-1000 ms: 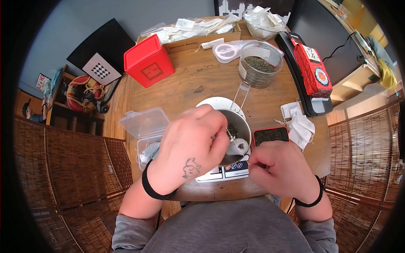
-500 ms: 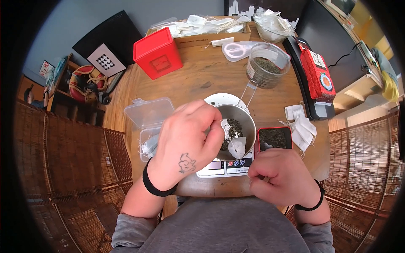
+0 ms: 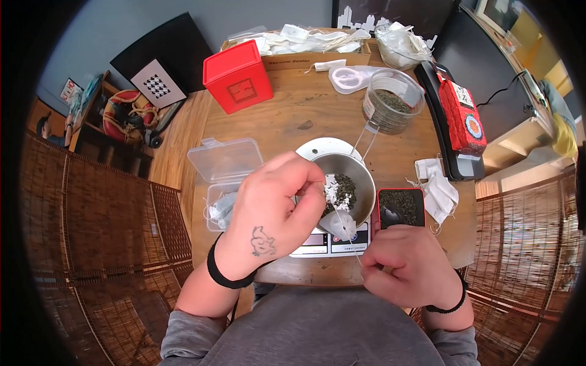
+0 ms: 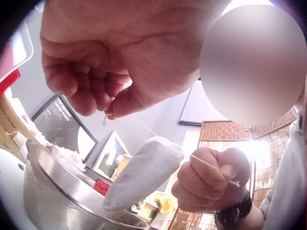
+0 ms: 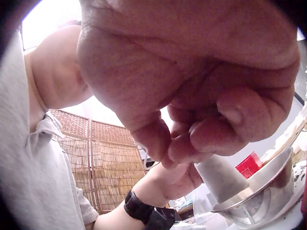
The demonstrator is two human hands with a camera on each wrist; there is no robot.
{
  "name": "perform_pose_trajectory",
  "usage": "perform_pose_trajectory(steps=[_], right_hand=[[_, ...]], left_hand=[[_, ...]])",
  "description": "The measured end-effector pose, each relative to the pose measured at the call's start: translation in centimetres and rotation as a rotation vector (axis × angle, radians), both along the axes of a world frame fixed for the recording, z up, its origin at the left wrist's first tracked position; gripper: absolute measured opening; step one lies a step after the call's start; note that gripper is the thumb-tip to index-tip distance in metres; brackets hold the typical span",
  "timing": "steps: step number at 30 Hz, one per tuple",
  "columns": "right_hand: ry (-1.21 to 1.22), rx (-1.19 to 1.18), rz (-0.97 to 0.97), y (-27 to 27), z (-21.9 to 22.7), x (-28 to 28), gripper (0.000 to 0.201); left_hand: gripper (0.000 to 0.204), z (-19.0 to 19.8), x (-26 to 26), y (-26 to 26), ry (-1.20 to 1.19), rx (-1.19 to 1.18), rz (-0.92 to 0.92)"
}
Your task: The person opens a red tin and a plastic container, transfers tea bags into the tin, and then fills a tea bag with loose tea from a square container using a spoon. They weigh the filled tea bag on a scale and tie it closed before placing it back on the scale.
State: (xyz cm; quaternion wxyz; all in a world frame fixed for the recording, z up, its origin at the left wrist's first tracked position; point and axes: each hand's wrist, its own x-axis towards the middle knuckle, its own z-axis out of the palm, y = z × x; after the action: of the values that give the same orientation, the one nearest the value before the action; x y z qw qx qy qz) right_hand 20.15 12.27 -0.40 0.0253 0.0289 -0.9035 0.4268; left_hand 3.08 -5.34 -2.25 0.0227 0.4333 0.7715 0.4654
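Note:
A filled white drawstring tea bag (image 3: 339,226) hangs on its strings between my hands, at the near rim of the steel pan (image 3: 368,183). My left hand (image 3: 274,204) pinches one string end between thumb and fingertips, over the pan's left side. With curled fingers, my right hand (image 3: 406,265) grips the other string, low and near the table's front edge. In the left wrist view the bag (image 4: 144,172) hangs tilted, its string stretched to both hands. Dark tea leaves (image 3: 346,190) lie in the pan, which sits on a white kitchen scale (image 3: 314,250).
Beside the right hand stands a red-rimmed tin (image 3: 400,201) of tea leaves. An opened clear plastic box (image 3: 223,160) is left of the pan. Farther back are a red canister (image 3: 241,79), a tub of leaves (image 3: 394,104) and a black sealer (image 3: 436,110). Empty bags (image 3: 437,186) lie right.
The tea bag has shifted from inside the pan toward its near rim, closer to me. Both hands keep hold of the strings, with the right slightly farther from the pan. The head view has tilted slightly.

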Motion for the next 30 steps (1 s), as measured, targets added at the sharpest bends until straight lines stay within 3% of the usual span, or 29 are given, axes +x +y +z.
perform_pose_trajectory(steps=[5,7,14,16,21,26,30], right_hand=[[0.004,-0.006,-0.010,0.2,-0.3,0.0,0.006],[0.051,0.065,-0.121,0.4,-0.6,-0.1,0.006],[0.082,0.045,-0.227,0.3,-0.3,-0.1,0.006],[0.013,0.231,-0.229,-0.1,-1.5,0.2,0.009],[-0.089,0.411,-0.051,-2.1,-3.0,4.1,0.015],[-0.105,0.636,-0.074,-4.1,-6.1,4.3,0.054],[-0.081,0.689,-0.077,-4.5,-7.7,3.6,0.064]], left_hand=[[0.004,0.2,-0.3,0.3,-0.043,0.020,-0.027],[0.004,0.3,-0.5,0.6,0.011,-0.003,0.040],[0.005,1.2,-0.2,0.3,0.077,0.068,0.094],[0.007,0.5,-0.3,0.4,0.178,-0.182,0.053],[0.021,-1.3,0.5,-0.5,0.076,-0.262,-0.074],[0.028,-1.0,1.0,-1.7,0.068,-0.117,0.002],[0.024,-0.9,1.3,-3.0,0.016,-0.100,0.003]])
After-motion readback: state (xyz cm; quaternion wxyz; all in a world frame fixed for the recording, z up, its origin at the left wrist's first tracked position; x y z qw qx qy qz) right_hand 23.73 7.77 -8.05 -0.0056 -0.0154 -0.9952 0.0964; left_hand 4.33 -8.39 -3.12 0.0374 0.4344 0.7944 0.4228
